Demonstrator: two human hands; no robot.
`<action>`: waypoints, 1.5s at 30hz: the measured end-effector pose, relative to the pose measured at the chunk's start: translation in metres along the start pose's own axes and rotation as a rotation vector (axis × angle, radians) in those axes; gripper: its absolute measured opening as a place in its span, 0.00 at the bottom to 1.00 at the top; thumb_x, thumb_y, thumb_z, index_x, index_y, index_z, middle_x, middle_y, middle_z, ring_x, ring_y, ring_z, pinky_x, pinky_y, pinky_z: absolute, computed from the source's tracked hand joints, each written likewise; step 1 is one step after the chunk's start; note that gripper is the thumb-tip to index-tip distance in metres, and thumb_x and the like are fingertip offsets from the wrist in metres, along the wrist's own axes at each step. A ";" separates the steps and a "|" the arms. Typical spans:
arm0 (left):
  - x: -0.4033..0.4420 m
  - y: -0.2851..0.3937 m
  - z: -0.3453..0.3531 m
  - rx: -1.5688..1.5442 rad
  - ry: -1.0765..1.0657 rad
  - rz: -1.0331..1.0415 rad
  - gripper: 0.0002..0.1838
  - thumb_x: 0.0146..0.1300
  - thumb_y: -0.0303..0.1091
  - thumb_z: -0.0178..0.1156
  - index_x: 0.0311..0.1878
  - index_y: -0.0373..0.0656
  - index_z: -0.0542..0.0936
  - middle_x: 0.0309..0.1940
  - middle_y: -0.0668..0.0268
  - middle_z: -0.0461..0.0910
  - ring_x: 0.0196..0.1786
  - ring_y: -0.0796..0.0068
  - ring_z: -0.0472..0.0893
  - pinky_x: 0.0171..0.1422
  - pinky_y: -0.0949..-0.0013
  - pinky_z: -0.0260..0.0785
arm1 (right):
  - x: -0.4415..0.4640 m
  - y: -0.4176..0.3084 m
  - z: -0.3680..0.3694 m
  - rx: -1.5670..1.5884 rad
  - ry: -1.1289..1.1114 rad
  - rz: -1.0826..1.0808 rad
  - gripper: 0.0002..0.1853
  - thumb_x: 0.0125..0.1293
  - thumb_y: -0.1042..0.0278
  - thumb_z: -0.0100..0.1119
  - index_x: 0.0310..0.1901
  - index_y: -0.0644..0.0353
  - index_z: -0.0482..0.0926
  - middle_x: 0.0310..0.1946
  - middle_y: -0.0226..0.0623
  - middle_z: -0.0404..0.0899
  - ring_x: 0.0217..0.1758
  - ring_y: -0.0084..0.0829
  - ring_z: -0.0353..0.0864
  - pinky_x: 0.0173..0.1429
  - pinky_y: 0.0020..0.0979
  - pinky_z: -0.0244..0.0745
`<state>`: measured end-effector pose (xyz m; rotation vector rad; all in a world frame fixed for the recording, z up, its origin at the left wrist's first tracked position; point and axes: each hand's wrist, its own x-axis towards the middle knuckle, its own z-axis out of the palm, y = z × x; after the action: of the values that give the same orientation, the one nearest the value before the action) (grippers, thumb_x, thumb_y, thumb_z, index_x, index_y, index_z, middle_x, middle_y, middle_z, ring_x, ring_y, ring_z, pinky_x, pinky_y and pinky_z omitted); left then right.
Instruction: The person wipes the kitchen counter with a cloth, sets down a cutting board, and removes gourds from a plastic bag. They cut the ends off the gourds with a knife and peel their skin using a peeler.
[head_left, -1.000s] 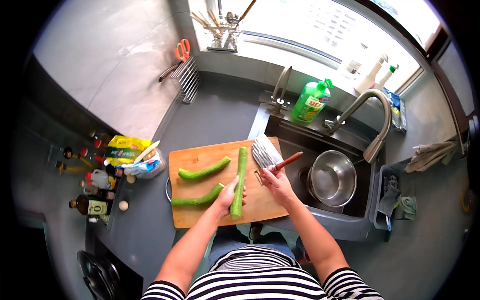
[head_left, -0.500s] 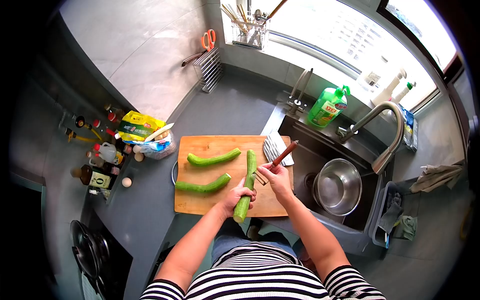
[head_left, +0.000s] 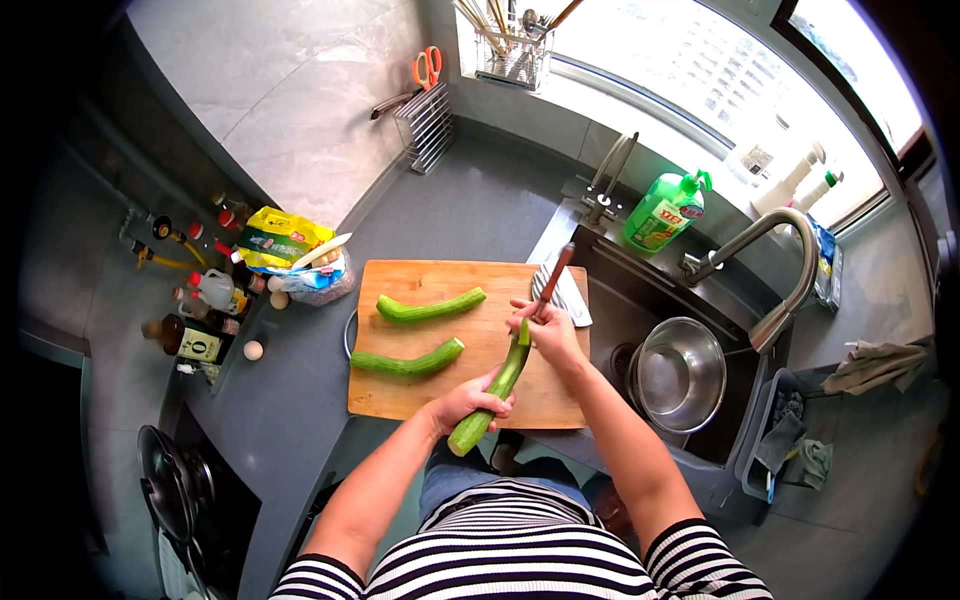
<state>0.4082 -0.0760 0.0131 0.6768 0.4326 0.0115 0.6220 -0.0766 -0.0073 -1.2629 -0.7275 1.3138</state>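
A dark grey countertop (head_left: 270,400) runs across the corner, and the sink (head_left: 622,285) is let into its right part. A wooden cutting board (head_left: 392,396) lies at the counter's front edge, its right edge reaching the sink's left side. Inside the sink, toward its front right corner, sits a shiny metal bowl (head_left: 685,372). A green pump bottle (head_left: 664,214) stands on the sink's back rim, near the faucet.

The long green vegetable (head_left: 509,373) is held slantwise over the right half of the board, its near end jutting past the board's front edge. Two curved green vegetables (head_left: 432,305) lie on the board: one toward the back edge, the other nearer the left edge, well apart from the one being held.

The left hand (head_left: 473,403) is wrapped around the lower half of the long green vegetable. The right hand (head_left: 546,333) grips a peeler (head_left: 556,275) with its red-brown handle pointing up and away; I cannot tell whether its head touches the skin. The two hands are apart. A broad metal blade (head_left: 568,300) rests at the board's back right corner, just beyond the right hand. A pale egg (head_left: 252,350) lies near the counter's left edge.
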 end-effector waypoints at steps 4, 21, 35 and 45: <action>0.006 0.009 0.001 0.221 0.223 -0.090 0.36 0.63 0.31 0.63 0.71 0.50 0.58 0.35 0.69 0.71 0.31 0.81 0.73 0.30 0.75 0.73 | 0.004 0.004 0.009 -0.019 -0.007 -0.043 0.10 0.58 0.73 0.71 0.35 0.68 0.80 0.52 0.47 0.79 0.38 0.25 0.83 0.43 0.27 0.81; 0.001 0.014 -0.002 0.258 0.396 -0.091 0.47 0.61 0.25 0.64 0.77 0.58 0.47 0.35 0.67 0.72 0.30 0.82 0.74 0.28 0.72 0.73 | 0.003 0.008 -0.013 -0.155 0.031 -0.101 0.06 0.59 0.70 0.70 0.33 0.61 0.82 0.48 0.40 0.81 0.60 0.31 0.75 0.58 0.33 0.71; -0.002 0.016 -0.005 0.330 0.161 -0.107 0.53 0.59 0.24 0.65 0.79 0.61 0.41 0.30 0.70 0.71 0.28 0.82 0.73 0.30 0.75 0.70 | 0.006 0.000 -0.009 0.020 0.004 0.062 0.09 0.64 0.65 0.67 0.37 0.58 0.77 0.33 0.32 0.84 0.34 0.22 0.83 0.39 0.22 0.77; -0.022 0.022 -0.020 0.467 0.148 -0.154 0.54 0.59 0.25 0.65 0.79 0.57 0.40 0.31 0.69 0.71 0.28 0.81 0.72 0.30 0.74 0.69 | 0.024 0.008 -0.019 -0.185 0.195 0.113 0.07 0.66 0.68 0.64 0.35 0.60 0.77 0.31 0.31 0.84 0.33 0.24 0.84 0.32 0.27 0.79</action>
<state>0.3835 -0.0501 0.0210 1.1042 0.6382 -0.1919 0.6419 -0.0605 -0.0251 -1.5776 -0.6578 1.2132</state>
